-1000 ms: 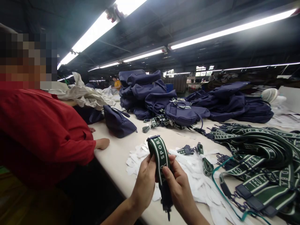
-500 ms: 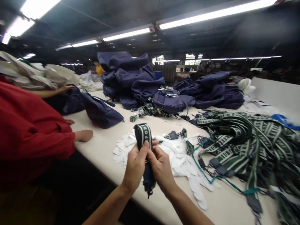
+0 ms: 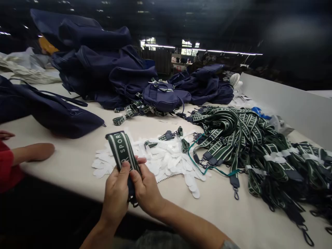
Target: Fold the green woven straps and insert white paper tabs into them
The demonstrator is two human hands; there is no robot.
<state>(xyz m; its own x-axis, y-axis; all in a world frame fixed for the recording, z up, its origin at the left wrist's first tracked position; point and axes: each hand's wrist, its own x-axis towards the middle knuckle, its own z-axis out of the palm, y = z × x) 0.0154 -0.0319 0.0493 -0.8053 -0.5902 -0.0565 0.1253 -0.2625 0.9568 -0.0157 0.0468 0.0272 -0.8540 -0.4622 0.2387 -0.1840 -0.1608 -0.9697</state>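
A folded green strap (image 3: 119, 148) with white lettering stands up between my hands, its dark end and clip hanging below. My left hand (image 3: 116, 188) is closed round its left side, thumb on the lettering. On its right side my right hand (image 3: 147, 188) pinches the same strap, thumb against it. Behind my hands lies a spread of white cut pieces (image 3: 168, 162) on the pale table (image 3: 207, 214). A small rolled strap (image 3: 184, 143) rests on those pieces. To the right is a large heap of green straps (image 3: 228, 131), several bundled with white bands.
Navy bags (image 3: 95, 65) are piled at the back left, with more (image 3: 204, 84) further right. One navy bag (image 3: 64, 114) lies at the left. A person's hand and red sleeve (image 3: 7, 166) reach in at the left edge. A teal cord (image 3: 218, 169) crosses the table.
The view has turned right and come closer to the table, bringing more bundled straps into sight. Both my hands still hold the folded strap, which now leans left with more lettering showing.
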